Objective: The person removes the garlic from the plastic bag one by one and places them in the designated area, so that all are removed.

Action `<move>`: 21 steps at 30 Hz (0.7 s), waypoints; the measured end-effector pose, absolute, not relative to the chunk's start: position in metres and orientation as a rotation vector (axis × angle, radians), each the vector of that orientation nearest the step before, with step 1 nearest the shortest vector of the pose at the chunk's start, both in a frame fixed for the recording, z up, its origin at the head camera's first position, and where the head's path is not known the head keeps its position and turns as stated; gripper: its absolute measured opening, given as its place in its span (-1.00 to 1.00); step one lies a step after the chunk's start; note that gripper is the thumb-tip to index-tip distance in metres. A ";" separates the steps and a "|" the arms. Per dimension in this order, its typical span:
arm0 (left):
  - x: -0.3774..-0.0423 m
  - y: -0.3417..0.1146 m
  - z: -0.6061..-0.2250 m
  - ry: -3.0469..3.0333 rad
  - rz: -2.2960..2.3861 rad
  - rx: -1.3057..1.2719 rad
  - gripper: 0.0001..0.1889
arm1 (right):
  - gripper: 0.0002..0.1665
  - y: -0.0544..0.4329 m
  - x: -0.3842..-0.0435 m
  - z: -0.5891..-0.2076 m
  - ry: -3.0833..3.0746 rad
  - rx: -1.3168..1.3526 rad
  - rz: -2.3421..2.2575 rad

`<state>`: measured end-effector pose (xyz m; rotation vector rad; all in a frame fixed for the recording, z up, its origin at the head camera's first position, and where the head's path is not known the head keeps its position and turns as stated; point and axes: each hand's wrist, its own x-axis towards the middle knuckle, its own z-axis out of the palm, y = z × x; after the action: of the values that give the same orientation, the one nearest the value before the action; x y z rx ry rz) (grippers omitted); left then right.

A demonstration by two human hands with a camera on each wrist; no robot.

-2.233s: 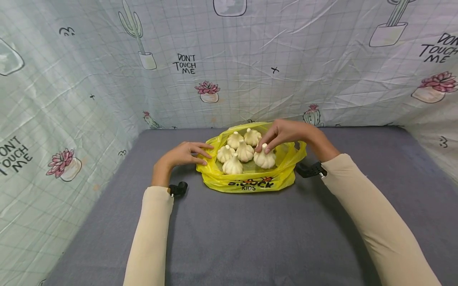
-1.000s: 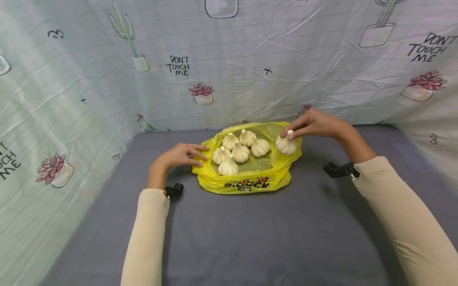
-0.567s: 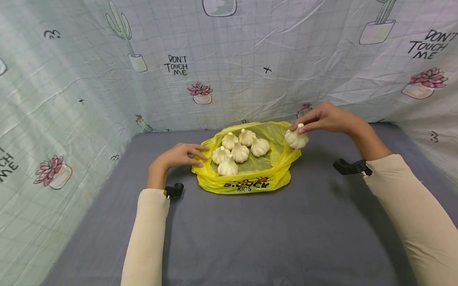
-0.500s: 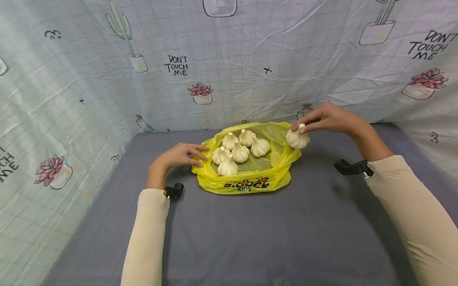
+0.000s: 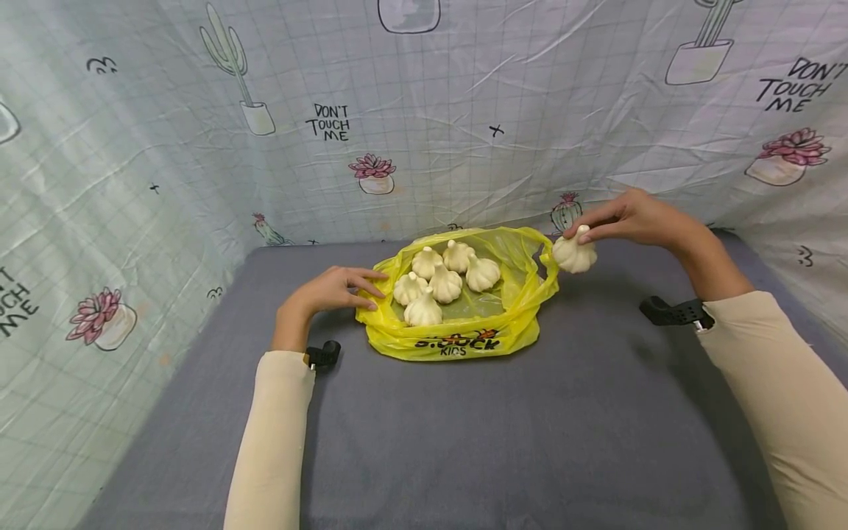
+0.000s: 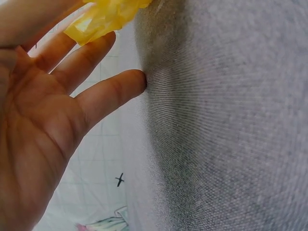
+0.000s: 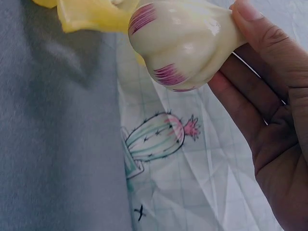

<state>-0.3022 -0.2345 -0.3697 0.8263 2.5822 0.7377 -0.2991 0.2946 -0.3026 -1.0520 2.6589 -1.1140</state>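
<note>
My right hand (image 5: 639, 217) pinches a cream garlic bulb (image 5: 574, 252) by its stem, held up just right of the yellow plastic bag (image 5: 457, 347). The right wrist view shows purple streaks on the underside of the garlic bulb (image 7: 183, 43), thumb and fingers around its neck. Several more garlic bulbs (image 5: 445, 283) sit grouped in the open bag, toward its left side. My left hand (image 5: 331, 287) rests with extended fingers on the bag's left rim. In the left wrist view, yellow plastic (image 6: 108, 19) lies against the fingers of the left hand (image 6: 53, 106), and the little finger reaches the cloth.
A grey cloth (image 5: 464, 442) covers the table under the bag. Behind and at the sides hangs a pale curtain (image 5: 450, 147) printed with cacti and lettering. A loop handle (image 5: 545, 261) stands up at the bag's right end, close to the held bulb.
My right hand has lifted the garlic bulb out of the bag and carried it rightward past the rim. The left hand has stayed at the bag's left edge.
</note>
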 end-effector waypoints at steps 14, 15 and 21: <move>-0.297 -0.238 -0.373 2.586 0.708 0.876 -0.68 | -0.72 0.317 -0.303 -0.313 2.793 -0.801 -1.183; -0.297 -0.238 -0.372 2.585 0.710 0.881 -0.68 | -0.72 0.317 -0.304 -0.313 2.799 -0.796 -1.183; -0.298 -0.236 -0.374 2.581 0.714 0.883 -0.68 | -0.70 0.318 -0.308 -0.317 2.835 -0.719 -1.161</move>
<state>-0.2982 -0.2364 -0.3739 0.8829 2.5808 0.7139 -0.3078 0.3177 -0.3174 -0.7188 2.8347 -1.1606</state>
